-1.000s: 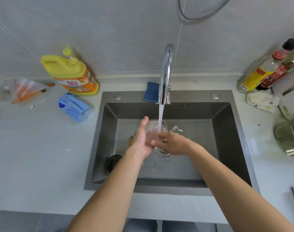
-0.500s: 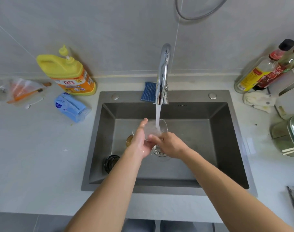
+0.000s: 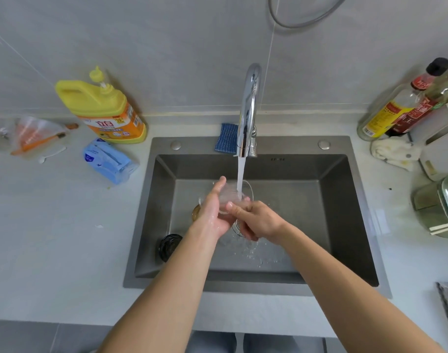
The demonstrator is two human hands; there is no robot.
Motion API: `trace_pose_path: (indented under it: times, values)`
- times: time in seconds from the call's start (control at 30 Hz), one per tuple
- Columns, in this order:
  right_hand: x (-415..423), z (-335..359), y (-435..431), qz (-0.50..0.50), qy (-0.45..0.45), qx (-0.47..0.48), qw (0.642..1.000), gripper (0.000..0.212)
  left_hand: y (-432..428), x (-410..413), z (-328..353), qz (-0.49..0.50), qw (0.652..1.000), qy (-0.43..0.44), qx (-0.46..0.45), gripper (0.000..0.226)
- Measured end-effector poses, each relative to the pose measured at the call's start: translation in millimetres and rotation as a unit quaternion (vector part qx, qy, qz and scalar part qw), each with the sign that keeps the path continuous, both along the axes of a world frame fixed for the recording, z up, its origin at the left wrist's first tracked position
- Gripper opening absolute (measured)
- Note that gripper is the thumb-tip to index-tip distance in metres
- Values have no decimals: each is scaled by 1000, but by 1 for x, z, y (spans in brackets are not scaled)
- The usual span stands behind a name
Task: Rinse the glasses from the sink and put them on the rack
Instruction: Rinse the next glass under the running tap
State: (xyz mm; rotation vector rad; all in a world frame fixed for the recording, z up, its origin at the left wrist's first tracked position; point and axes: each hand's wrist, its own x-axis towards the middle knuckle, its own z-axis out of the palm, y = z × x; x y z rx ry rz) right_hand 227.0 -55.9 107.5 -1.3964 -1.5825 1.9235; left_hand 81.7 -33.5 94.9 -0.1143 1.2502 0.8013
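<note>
Because the glass (image 3: 234,193) is wet, thin-walled and clear, it is probably light, slick and breakable, so a wrap round the wall seems safer than a pinch at the rim. It sits under the stream (image 3: 240,173), above the sink (image 3: 345,146). The left hand (image 3: 212,212) cups its side, fingers curled round it. The right hand (image 3: 257,221) curls against its lower wall. The sink is matte grey steel, the tap (image 3: 249,110) polished chrome.
</note>
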Motion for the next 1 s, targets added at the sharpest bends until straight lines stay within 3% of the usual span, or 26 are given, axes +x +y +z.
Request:
trace_pose_path:
  times: [0.07,0.13,0.17,0.2,0.3,0.4,0.47,0.57,0.6,0.67,0.7,0.8,0.87,0.93,1.0]
  values:
    - [11,-3,8,70,-88,16,994,25,-1,1,-2,-39,999,11,6,63]
    - [25,-11,17,181,-296,135,928,46,-3,1,-2,-87,996,23,17,60]
    - [27,-13,19,187,-358,186,896,51,-2,1,-2,-92,995,27,16,61]
    - [24,-14,18,163,-361,198,897,50,0,0,0,-83,996,28,10,63]
    - [8,-7,4,21,-125,74,989,36,5,-2,2,-44,999,17,-3,68]
    - [5,-8,4,-84,-1,-28,996,42,0,1,1,2,1000,-15,2,70]
    - [13,-8,10,-81,-28,-34,996,48,-5,6,-1,5,1000,-15,-4,66]
    - [31,-17,13,-1,-222,164,961,65,-9,10,-3,25,999,-6,-44,61]
    - [34,-19,9,-1,-226,203,953,77,-10,9,-2,23,998,-6,-58,59]
    - [31,-23,1,-38,-117,173,977,99,-11,6,3,4,997,-22,-70,52]
    - [28,-25,-3,-52,-44,129,989,98,-12,6,8,-16,997,-31,-72,47]
    - [18,-19,-13,-80,90,27,992,64,-16,8,20,-113,989,-47,-83,39]
    - [16,-12,-11,-126,110,1,986,52,-16,6,26,-202,974,-11,-98,47]
    - [16,-8,-5,-160,91,-10,983,54,-15,4,29,-339,930,112,-92,60]
    - [16,-5,1,-163,31,-13,986,65,-13,9,31,-380,894,232,-55,60]
